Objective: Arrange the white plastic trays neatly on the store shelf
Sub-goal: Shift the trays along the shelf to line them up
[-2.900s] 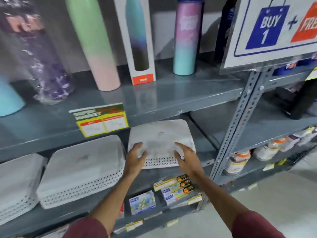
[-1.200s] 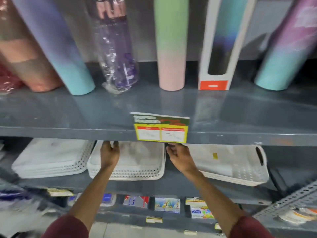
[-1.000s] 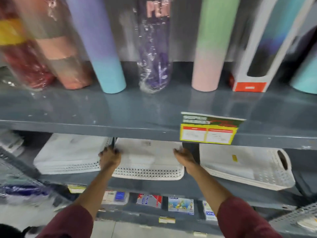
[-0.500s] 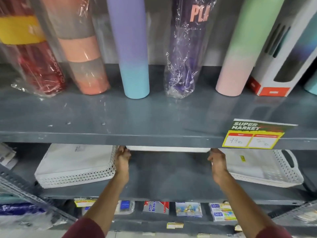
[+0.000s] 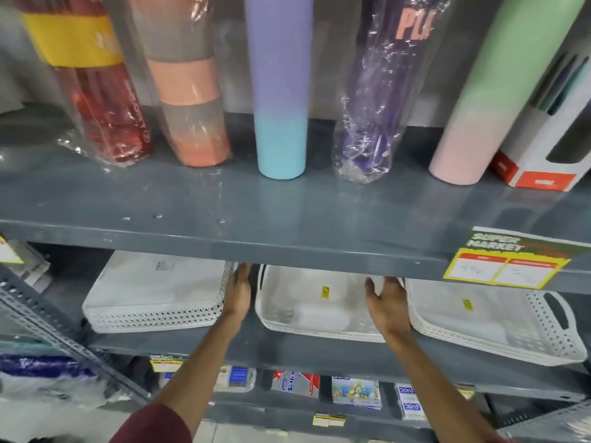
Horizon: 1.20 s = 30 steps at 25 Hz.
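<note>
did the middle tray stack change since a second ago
Yes. The middle tray stack now sits open side up between the hands, beside the left stack; a second ago it lay bottom up there.

A shop aisle. Above the left hand (image 5: 239,287) runs a grey steel shelf (image 5: 256,215) lined with wrapped and boxed drink bottles (image 5: 277,91). Up and right of the right hand (image 5: 385,298), a "SUPER MARKET" price tag (image 5: 505,260) hangs from the shelf edge. Below both hands sit small boxed goods (image 5: 355,393) with more yellow price labels (image 5: 328,420).
</note>
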{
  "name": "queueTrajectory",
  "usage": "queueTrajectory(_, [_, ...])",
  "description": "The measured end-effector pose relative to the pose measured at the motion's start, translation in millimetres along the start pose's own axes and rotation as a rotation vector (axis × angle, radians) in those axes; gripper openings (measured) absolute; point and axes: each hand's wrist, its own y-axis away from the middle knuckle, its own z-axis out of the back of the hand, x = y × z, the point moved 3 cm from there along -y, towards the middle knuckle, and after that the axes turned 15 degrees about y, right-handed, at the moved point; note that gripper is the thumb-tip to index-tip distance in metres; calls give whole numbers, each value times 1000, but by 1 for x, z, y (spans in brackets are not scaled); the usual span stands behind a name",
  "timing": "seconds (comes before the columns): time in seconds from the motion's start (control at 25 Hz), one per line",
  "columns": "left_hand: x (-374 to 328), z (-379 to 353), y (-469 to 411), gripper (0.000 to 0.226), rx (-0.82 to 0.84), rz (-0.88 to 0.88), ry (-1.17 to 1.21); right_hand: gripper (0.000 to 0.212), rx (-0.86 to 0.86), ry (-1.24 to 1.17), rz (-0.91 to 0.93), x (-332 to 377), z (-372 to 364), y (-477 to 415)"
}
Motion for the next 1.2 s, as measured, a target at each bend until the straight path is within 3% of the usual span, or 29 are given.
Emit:
queueTrajectory(0.08, [-30, 33, -7, 37, -67, -96, -76, 32, 66, -90, 94, 56, -21, 15])
queueTrajectory(0.2, [-64, 106, -19, 45, -159, -105, -196, 25, 208, -286, 201, 134, -60, 37])
queueTrajectory(0.32, [-85, 196, -45, 51, -354, -69, -474, 22, 350, -280, 226, 201, -100, 54])
queueTrajectory(0.4, [-90, 240, -61, 53, -428, -18, -678, 35, 486, -176, 182, 223, -130, 62])
queueTrajectory(0.52, [-90, 278, -81, 57, -477, 75, -775, 65, 587, -184, 81, 247, -156, 78])
queueTrajectory(0.68, [-99, 290, -96, 47, -481, 285, -546, 61, 616, -163, -116, 253, -175, 84])
queueTrajectory(0.8, [-93, 303, -98, 39, -474, 244, -523, 54, 592, -189, -183, 248, -180, 86])
queueTrajectory(0.96, [-99, 300, -100, 33, -403, 80, -53, 59, 401, -348, -203, 245, -176, 77])
queueTrajectory(1.08, [-114, 291, -95, 40, -397, 3, 292, 18, 320, -543, -308, 245, -165, 72])
queueTrajectory(1.2, [-106, 297, -91, 52, -419, 79, 373, 34, 340, -815, -370, 233, -159, 68])
